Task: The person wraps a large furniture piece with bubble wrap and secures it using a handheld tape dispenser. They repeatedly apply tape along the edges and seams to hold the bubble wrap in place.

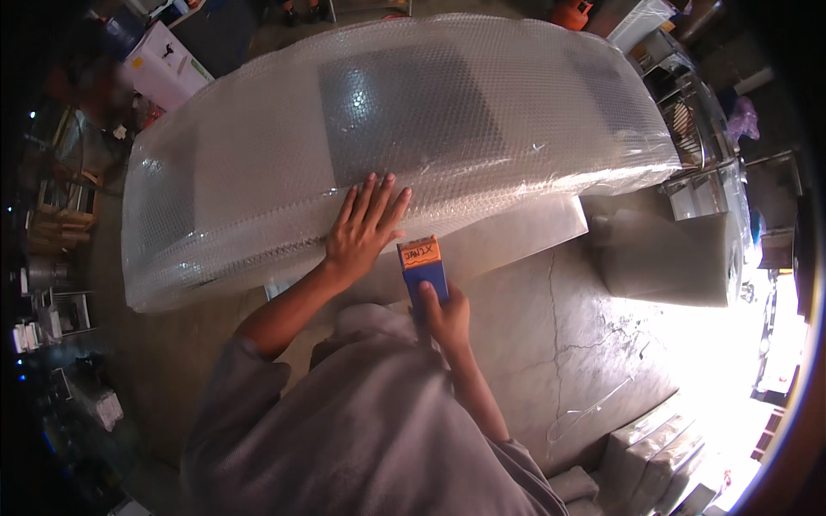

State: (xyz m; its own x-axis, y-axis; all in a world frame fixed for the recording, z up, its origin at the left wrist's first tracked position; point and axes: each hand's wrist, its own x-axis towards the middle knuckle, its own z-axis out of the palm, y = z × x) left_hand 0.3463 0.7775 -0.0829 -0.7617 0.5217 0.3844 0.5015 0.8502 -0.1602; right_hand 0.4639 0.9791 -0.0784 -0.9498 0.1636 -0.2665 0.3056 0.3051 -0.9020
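Note:
A long, wide object wrapped in bubble wrap (267, 129) stretches across in front of me, with dark panels showing dimly through the film. My left hand (361, 225) lies flat on its near edge, fingers stretched out. In my right hand (443, 311) is a flat, block-shaped blue-and-orange hand tool (424, 268), thumb on its blue part. Its orange end with dark markings points toward the wrapped object, just right of my left hand. The frame does not show exactly what kind of tool it is. Beneath the wrapped object, a pale flat panel (525, 234) sticks out.
A large roll of clear wrap (671, 258) lies on the cracked concrete floor (525, 344) to the right. Wrapped bundles (658, 451) stand at the lower right, near bright light. A white box (168, 64) stands far left, an orange gas cylinder (570, 12) far back, metal racks (688, 129) at right.

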